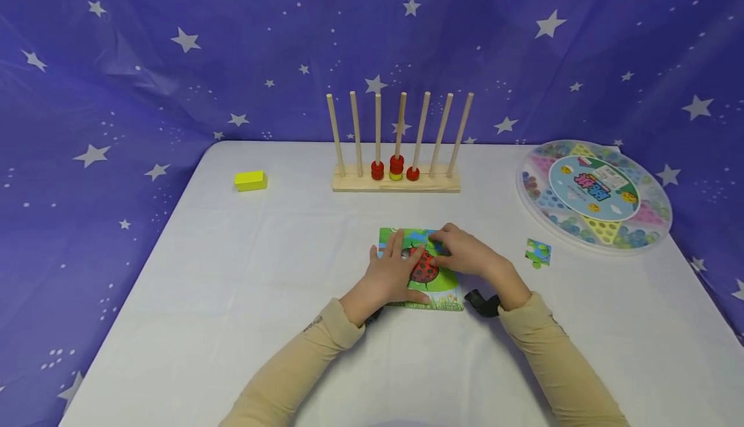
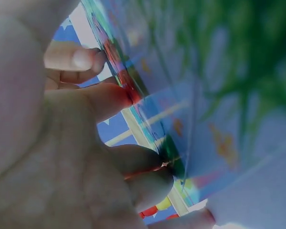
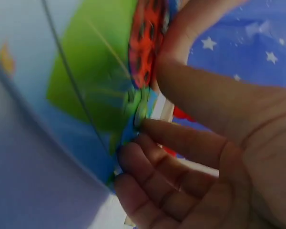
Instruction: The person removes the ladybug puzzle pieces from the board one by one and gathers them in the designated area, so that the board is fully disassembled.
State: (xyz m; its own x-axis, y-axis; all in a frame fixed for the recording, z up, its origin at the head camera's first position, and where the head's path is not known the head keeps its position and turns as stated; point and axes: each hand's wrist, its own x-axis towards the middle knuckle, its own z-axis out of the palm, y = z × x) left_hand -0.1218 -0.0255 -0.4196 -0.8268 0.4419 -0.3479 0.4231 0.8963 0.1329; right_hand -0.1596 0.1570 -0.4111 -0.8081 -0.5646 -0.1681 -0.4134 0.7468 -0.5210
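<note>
A ladybird jigsaw puzzle [image 1: 444, 280] lies flat on the white table [image 1: 232, 272], near its front middle. My left hand [image 1: 395, 265] rests flat on the puzzle's left half with straight fingers. In the left wrist view its fingertips [image 2: 119, 98] press on the picture [image 2: 205, 95]. My right hand [image 1: 462, 251] lies over the upper right part, fingertips on the pieces near the top edge. In the right wrist view its fingers [image 3: 181, 138] touch the puzzle [image 3: 86, 86] beside the red ladybird. A loose puzzle piece [image 1: 537, 252] lies to the right of my right hand.
A wooden peg rack [image 1: 398, 180] with a few red rings stands behind the puzzle. A yellow block [image 1: 250, 181] sits at the back left. A round clear box of marbles [image 1: 594, 194] lies at the back right. Starry blue cloth hangs all around.
</note>
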